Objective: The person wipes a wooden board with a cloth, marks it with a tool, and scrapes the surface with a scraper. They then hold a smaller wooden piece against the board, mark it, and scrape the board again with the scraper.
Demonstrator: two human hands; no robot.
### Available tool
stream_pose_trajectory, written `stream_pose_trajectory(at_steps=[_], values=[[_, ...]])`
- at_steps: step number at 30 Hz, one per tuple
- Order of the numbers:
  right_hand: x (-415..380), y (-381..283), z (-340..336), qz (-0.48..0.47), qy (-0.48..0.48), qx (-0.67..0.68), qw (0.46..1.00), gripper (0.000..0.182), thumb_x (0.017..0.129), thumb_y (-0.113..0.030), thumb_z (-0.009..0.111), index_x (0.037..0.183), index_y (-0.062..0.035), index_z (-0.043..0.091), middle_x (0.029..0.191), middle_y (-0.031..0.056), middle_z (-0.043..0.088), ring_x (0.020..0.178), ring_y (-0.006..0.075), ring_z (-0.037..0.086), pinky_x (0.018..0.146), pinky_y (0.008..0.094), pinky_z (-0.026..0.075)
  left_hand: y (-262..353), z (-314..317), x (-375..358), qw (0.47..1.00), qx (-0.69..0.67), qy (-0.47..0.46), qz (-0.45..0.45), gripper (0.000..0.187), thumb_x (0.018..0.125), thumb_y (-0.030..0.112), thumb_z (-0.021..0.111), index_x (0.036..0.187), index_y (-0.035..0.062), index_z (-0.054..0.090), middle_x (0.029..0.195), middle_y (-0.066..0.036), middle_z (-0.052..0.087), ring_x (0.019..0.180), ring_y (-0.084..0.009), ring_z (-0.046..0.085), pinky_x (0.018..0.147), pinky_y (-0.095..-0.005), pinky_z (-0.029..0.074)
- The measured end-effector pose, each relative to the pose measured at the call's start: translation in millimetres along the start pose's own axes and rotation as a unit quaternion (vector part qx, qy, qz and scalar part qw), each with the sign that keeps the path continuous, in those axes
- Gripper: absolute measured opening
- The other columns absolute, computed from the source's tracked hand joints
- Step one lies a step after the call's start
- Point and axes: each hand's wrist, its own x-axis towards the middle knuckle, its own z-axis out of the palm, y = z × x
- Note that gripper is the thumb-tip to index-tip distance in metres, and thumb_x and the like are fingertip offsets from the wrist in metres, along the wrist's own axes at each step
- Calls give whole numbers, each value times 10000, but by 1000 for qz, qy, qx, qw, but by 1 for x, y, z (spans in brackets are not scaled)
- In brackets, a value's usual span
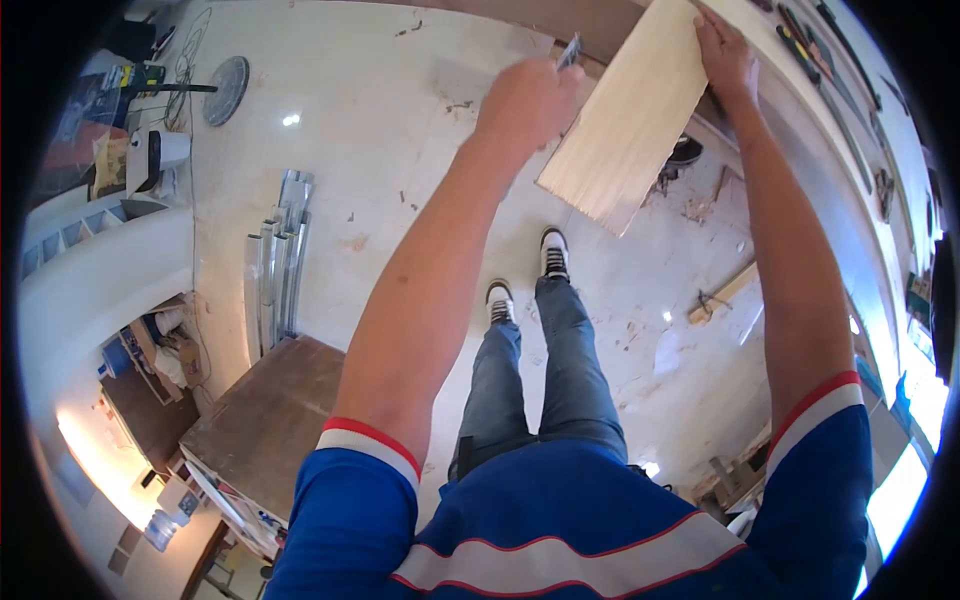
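Observation:
A pale wooden board (630, 120) slants across the upper middle of the head view. My right hand (728, 62) grips its far right edge, the fingers partly hidden at the board's side. Left of the board, my left hand (528, 105) is closed in a fist around a small metal-tipped tool (570, 52). Only the tool's silvery end pokes out past the fist, so its exact kind cannot be made out. The fist is close beside the board's left edge; whether it touches the wood cannot be told.
A workbench with several hand tools (800, 45) runs along the right. Metal profiles (280, 250) stand near a brown-topped cabinet (265, 410) at left. A round disc (227, 90) lies on the floor at upper left. A wood offcut (722, 293) and debris lie on the floor at right.

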Motion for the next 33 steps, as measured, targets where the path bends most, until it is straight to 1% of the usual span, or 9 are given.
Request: stream_pose_trajectory(at_steps=[2, 4, 6, 8, 15, 18, 21, 28, 33], values=[[2, 8, 9, -35, 28, -27, 999, 481, 991, -505, 527, 1353, -223, 670, 1294, 195, 670, 1226, 390, 617, 1049, 434, 487, -17, 6, -18, 999, -48, -1, 16, 530, 960, 478, 619, 834, -34, 679, 663, -130, 647, 559, -206, 644, 577, -373, 529], [5, 6, 12, -44, 23, -54, 997, 485, 991, -498, 516, 1380, -239, 645, 1298, 208, 659, 1220, 417, 611, 1047, 467, 488, -9, -8, -44, 996, -59, -64, -14, 544, 857, 511, 701, 852, -33, 697, 747, -204, 681, 694, -324, 662, 682, -433, 519], [5, -2, 10, -25, -16, -83, 996, 513, 993, -502, 508, 1431, -250, 600, 1333, 216, 638, 1223, 433, 606, 1060, 505, 475, -19, -4, -51, 994, -80, -68, -16, 539, 796, 497, 747, 885, -33, 708, 748, -198, 684, 692, -313, 661, 679, -415, 519], [6, -17, 9, 18, -63, -117, 991, 607, 986, -532, 515, 1497, -203, 520, 1448, 245, 536, 1275, 464, 563, 1082, 529, 450, -14, -8, -55, 994, -86, -57, -29, 515, 726, 425, 795, 953, -32, 724, 761, -187, 698, 710, -290, 680, 693, -399, 529], [-16, -104, 23, 54, -86, -111, 989, 920, 960, -640, 512, 1597, -17, 284, 1669, 301, 137, 1509, 476, 265, 1197, 598, 255, -9, -22, -60, 996, -73, -25, -55, 510, 736, 416, 781, 971, -33, 722, 798, -221, 706, 772, -345, 705, 735, -410, 549], [-19, -119, 18, 66, -82, -104, 989, 849, 990, -618, 471, 1610, -69, 285, 1674, 278, 155, 1522, 455, 245, 1197, 632, 214, -7, -18, -63, 998, -28, -11, -49, 498, 758, 423, 771, 938, -37, 706, 833, -245, 712, 817, -381, 710, 765, -439, 553], [-18, -127, 19, 67, -87, -122, 986, 807, 1008, -599, 448, 1613, -89, 288, 1673, 273, 169, 1511, 457, 272, 1197, 618, 229, -22, -8, -61, 994, -98, -9, -38, 505, 763, 395, 792, 994, -46, 708, 788, -194, 710, 714, -279, 687, 694, -382, 536], [-17, -121, 24, 57, -66, -131, 988, 766, 1023, -585, 430, 1604, -98, 317, 1658, 285, 205, 1481, 478, 318, 1202, 548, 273, -35, -3, -58, 990, -134, -32, -16, 452, 803, 368, 798, 982, -37, 709, 765, -174, 709, 680, -254, 673, 669, -372, 528], [-16, -113, 27, 42, -61, -126, 989, 763, 1024, -589, 426, 1599, -96, 329, 1651, 297, 211, 1444, 511, 362, 1182, 562, 301, -45, -1, -53, 988, -148, -12, 45, 377, 832, 325, 790, 938, -25, 702, 700, -137, 683, 628, -216, 637, 636, -354, 512]])
